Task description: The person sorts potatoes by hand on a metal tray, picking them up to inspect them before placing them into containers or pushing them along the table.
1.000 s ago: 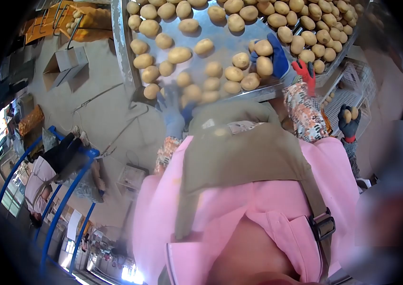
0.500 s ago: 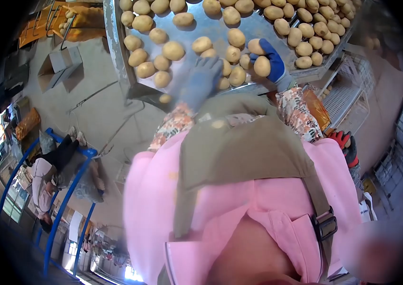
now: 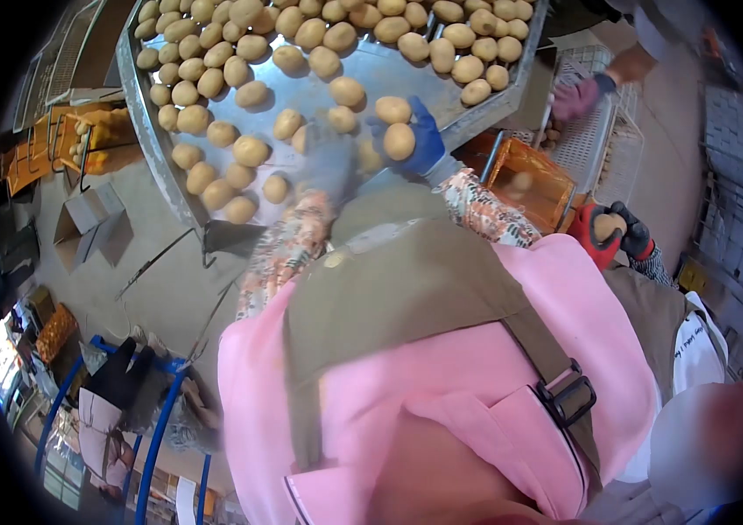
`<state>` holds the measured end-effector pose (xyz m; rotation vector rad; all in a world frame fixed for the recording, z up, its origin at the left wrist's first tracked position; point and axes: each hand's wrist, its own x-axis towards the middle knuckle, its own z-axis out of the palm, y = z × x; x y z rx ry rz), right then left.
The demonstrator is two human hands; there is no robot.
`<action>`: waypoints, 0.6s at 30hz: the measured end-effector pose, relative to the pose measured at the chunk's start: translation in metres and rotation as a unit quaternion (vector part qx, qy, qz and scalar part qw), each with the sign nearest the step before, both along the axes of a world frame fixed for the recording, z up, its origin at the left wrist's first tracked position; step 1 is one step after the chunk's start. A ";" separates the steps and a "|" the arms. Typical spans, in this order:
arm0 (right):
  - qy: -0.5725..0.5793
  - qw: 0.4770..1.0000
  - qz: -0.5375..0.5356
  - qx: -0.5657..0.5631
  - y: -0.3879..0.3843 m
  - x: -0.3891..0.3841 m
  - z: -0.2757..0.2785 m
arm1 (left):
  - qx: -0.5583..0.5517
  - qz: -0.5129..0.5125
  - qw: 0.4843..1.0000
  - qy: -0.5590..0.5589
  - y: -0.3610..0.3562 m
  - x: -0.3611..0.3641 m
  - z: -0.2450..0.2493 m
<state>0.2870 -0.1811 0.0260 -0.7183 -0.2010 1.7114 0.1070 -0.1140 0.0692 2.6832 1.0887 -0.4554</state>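
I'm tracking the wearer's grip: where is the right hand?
In the head view, the right hand is at the near edge of the tray, holding potatoes, just right of the blurred left hand.

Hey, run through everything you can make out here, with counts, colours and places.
Metal table: one, silvery, top centre
Potatoes: many, tan, mostly on the table
Cardboard box: one, grey-brown, on the floor at left
Bags: at least two, orange, left and right of the table
Perforated crate: at least one, white, upper right
Frame: one, blue, lower left
Person: one, in pale and dark clothes, lower left
Others' hands: at least three, gloved mauve, red and dark, at right
Apron: one, olive, over your pink top
Left hand: one, gloved greyish, blurred, over the table
Right hand: one, gloved blue, holding two potatoes
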 end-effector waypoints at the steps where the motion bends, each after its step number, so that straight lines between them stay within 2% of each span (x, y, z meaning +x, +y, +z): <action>1: 0.223 0.966 -0.015 -0.129 -0.001 0.006 -0.002 | -0.037 0.005 0.999 0.029 0.004 -0.003 0.023; 2: 0.221 0.967 -0.016 -0.126 -0.005 0.008 0.000 | -0.055 0.050 0.997 -0.029 0.007 -0.009 0.026; 3: 0.232 0.965 -0.026 -0.120 -0.010 0.005 0.002 | -0.053 0.050 0.997 -0.027 0.007 -0.017 0.013; 4: 0.241 0.963 -0.033 -0.112 -0.011 0.005 0.004 | -0.119 0.138 0.972 -0.148 0.005 -0.021 -0.009; 5: 0.246 0.963 -0.026 -0.110 -0.012 0.006 0.004 | -0.180 0.224 0.922 -0.261 0.003 -0.029 -0.022; 6: 0.265 0.961 -0.013 -0.075 -0.018 0.010 0.003 | -0.074 0.175 0.912 -0.364 -0.006 -0.033 -0.019; 7: 0.290 0.956 -0.002 -0.043 -0.024 0.009 0.000 | -0.067 0.190 0.885 -0.419 -0.011 -0.035 -0.010; 8: 0.329 0.944 0.028 -0.016 -0.027 0.012 -0.003 | -0.112 0.219 0.862 -0.444 -0.013 -0.035 -0.002; 9: 0.277 0.960 0.008 -0.047 -0.031 0.016 -0.001 | -0.156 0.246 0.833 -0.469 -0.016 -0.032 0.008; 10: 0.269 0.960 -0.013 -0.077 -0.032 0.016 -0.002 | -0.151 0.250 0.836 -0.464 -0.020 -0.031 0.019; 11: 0.256 0.960 -0.035 -0.105 -0.031 0.015 0.005 | -0.216 0.275 0.802 -0.484 -0.027 -0.027 0.032; 12: 0.257 0.960 -0.034 -0.103 -0.031 0.013 0.012 | -0.280 0.297 0.762 -0.502 -0.032 -0.026 0.040; 14: 0.155 0.985 -0.073 -0.031 -0.036 0.013 0.029 | -0.304 0.291 0.746 -0.516 -0.041 -0.023 0.038; 15: 0.154 0.985 -0.076 -0.030 -0.038 0.016 0.029 | -0.326 0.285 0.731 -0.528 -0.044 -0.022 0.037; 16: 0.211 0.975 -0.062 -0.020 -0.040 0.021 0.027 | -0.327 0.282 0.731 -0.529 -0.045 -0.022 0.036; 17: 0.268 0.962 -0.047 -0.010 -0.040 0.025 0.025 | -0.352 0.305 0.724 -0.508 -0.044 -0.024 0.038; 18: 0.267 0.962 -0.049 -0.007 -0.042 0.031 0.022 | -0.376 0.328 0.717 -0.487 -0.042 -0.025 0.039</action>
